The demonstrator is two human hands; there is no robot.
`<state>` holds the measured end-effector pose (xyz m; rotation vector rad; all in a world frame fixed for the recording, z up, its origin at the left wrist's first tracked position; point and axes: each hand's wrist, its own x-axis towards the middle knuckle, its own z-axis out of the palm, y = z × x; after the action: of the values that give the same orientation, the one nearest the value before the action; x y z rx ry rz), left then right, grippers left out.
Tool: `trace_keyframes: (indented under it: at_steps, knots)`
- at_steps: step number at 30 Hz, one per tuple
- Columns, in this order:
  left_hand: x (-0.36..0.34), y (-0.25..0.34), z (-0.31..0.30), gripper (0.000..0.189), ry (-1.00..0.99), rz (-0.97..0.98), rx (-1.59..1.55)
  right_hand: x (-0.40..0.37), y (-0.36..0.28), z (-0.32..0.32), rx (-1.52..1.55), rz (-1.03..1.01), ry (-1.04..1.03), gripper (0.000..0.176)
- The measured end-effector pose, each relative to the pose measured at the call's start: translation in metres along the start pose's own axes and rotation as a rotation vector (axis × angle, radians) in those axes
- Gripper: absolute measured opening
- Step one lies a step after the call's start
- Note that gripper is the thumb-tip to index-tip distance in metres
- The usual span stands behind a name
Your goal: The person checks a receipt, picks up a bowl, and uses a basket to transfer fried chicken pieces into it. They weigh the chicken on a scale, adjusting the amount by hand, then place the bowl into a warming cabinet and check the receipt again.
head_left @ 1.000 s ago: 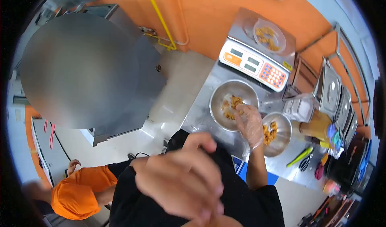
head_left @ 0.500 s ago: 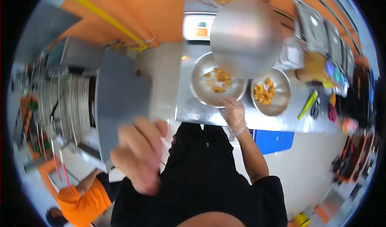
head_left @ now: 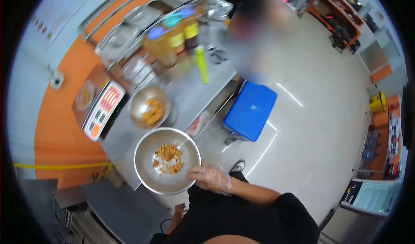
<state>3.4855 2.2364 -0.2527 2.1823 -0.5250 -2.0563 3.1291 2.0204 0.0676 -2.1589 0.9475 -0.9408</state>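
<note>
My right hand, in a clear plastic glove, grips the rim of a large steel bowl with brown, crumbly food pieces inside. Low beside my body is my bare left hand, small in view, its fingers loosely apart and nothing visible in them. Just beyond the large bowl, a smaller steel bowl holds similar pieces.
The steel counter carries a scale, bottles, a green-yellow tool and scissors. Metal trays line the back. A blue box stands on the floor. A blurred round patch hides part of the view.
The view has turned towards the right, swinging the counter to the left side. My left hand has dropped from in front of the camera to beside my body. My right hand remains on the bowl.
</note>
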Motion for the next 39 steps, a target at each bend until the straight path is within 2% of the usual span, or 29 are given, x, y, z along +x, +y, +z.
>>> trace_keyframes:
  at_steps: [3,8,13,17,23,25,27,29,31,32,34,35,37,39]
  knots:
    - [-0.003,0.065,0.124,0.017,-0.132,-0.02,0.223,-0.079,0.017,-0.078,-0.014,0.048,0.073,0.035]
    - [0.007,0.182,0.3,0.024,-0.235,0.039,0.478,-0.188,0.06,-0.221,-0.128,0.334,0.23,0.032]
    - [0.024,0.263,0.459,0.032,-0.301,0.024,0.612,-0.285,0.143,-0.355,-0.194,0.473,0.464,0.032]
    - [0.053,0.332,0.6,0.04,-0.346,-0.09,0.65,-0.354,0.23,-0.472,-0.298,0.6,0.605,0.032]
    - [0.079,0.513,0.794,0.051,-0.355,-0.347,0.495,-0.427,0.338,-0.694,-0.342,0.834,0.806,0.027]
    - [0.089,0.604,0.871,0.055,-0.288,-0.232,0.531,-0.453,0.38,-0.76,-0.423,0.882,0.846,0.025]
    - [0.1,0.703,0.96,0.05,-0.169,0.002,0.77,-0.484,0.433,-0.816,-0.467,0.943,0.912,0.024]
    - [0.135,0.797,1.042,0.044,-0.29,0.225,0.9,-0.501,0.482,-0.88,-0.492,0.958,0.951,0.023]
    - [0.165,0.883,1.123,0.035,-0.247,0.329,0.953,-0.507,0.536,-0.953,-0.517,0.972,0.976,0.022]
    - [0.16,0.916,1.165,0.035,-0.245,0.327,0.931,-0.508,0.565,-0.99,-0.516,0.992,1.016,0.021]
    - [0.151,0.978,1.237,0.032,-0.172,0.432,0.579,-0.508,0.625,-1.066,-0.508,1.002,1.047,0.02]
    - [0.16,1.003,1.264,0.033,-0.18,0.44,0.56,-0.503,0.662,-1.11,-0.502,1.002,1.042,0.018]
    - [0.151,1.06,1.306,0.038,-0.172,0.456,0.817,-0.469,0.732,-1.197,-0.483,0.979,1.021,0.017]
    - [0.179,1.107,1.33,0.045,-0.254,0.602,1.301,-0.426,0.802,-1.297,-0.526,0.876,0.968,0.021]
